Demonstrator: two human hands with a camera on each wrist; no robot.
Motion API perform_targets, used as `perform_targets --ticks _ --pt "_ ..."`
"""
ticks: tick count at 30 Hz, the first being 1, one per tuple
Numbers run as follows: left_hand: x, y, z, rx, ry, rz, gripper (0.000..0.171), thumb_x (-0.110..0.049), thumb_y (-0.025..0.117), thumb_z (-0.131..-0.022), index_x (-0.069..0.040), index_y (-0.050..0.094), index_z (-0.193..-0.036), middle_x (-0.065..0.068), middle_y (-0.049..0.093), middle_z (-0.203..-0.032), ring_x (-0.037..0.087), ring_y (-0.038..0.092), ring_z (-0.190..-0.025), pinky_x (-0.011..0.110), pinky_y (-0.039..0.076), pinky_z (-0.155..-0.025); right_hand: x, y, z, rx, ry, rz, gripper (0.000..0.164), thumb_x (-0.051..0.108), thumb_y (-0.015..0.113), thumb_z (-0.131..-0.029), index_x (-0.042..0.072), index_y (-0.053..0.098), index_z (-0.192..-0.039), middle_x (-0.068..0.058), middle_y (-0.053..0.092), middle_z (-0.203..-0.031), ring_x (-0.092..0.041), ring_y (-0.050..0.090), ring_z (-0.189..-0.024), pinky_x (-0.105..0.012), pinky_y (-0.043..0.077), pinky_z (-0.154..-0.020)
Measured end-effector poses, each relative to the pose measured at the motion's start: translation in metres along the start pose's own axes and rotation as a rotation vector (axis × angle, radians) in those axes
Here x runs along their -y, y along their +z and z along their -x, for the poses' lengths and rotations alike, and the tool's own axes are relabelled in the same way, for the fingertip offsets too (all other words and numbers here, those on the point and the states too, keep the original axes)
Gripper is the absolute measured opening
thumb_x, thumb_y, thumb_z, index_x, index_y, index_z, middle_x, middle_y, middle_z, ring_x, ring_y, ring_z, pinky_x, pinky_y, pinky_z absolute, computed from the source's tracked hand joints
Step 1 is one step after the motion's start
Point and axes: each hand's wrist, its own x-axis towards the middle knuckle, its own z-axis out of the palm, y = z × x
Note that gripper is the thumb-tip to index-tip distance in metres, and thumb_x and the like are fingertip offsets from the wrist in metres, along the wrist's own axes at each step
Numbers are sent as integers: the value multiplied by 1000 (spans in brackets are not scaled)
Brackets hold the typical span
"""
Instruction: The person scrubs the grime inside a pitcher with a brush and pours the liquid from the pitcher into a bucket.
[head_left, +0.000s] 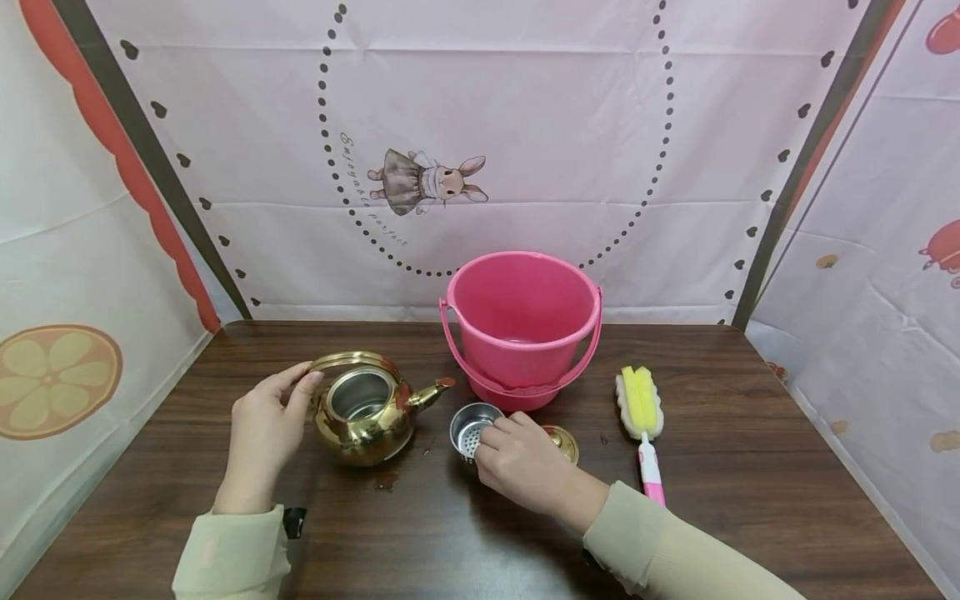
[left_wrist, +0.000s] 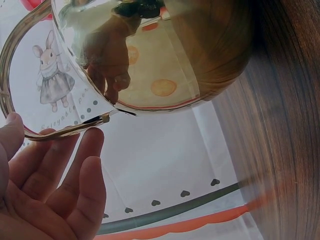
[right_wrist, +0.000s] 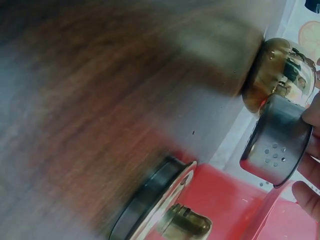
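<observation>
A shiny gold teapot (head_left: 363, 442) stands uncovered on the table at left of centre, its spout pointing right. My left hand (head_left: 262, 429) pinches the teapot's arched handle (left_wrist: 67, 131) between thumb and fingertips. With its fingers at the rim, my right hand (head_left: 528, 467) holds a small steel strainer cup (right_wrist: 280, 140) with holes in its base. In the head view the strainer shows its perforated inside and sits between the teapot and the right hand. Partly hidden behind that hand is the gold teapot lid (head_left: 567, 442), its knob (right_wrist: 187, 225) seen in the right wrist view.
A pink bucket (head_left: 517, 367) with its handle lowered stands at the back centre. To the right lies a yellow and white sponge brush (head_left: 641, 408). Water drops (head_left: 386, 482) dot the wooden table (head_left: 390, 550), and printed cloth (head_left: 525, 125) hangs behind.
</observation>
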Motion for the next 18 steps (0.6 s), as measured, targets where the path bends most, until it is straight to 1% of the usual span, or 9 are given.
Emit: perform_targets --ticks 5,11,18 --pt "1 0 0 -1 3 -3 40 -30 55 -96 1 63 -120 27 65 -111 40 64 -81 55 47 -71 0 0 3 2 -2 7 16 19 65 -78 17 59 -64 7 55 -67 -14 54 -68 -28 40 -63" --pt "1 1 0 -6 2 -5 39 -30 54 -97 0 63 -120 26 65 -112 40 64 -82 54 47 -70 0 0 5 25 -2 4 15 19 66 -78 18 60 -65 6 56 -67 -15 54 -68 -27 39 -63" --pt "1 1 0 -7 -1 -4 39 -29 54 -97 1 64 -119 25 65 -112 39 64 -84 54 48 -72 0 -2 8 49 -26 19 14 22 70 -76 19 60 -66 8 57 -67 -14 54 -67 -27 40 -62"
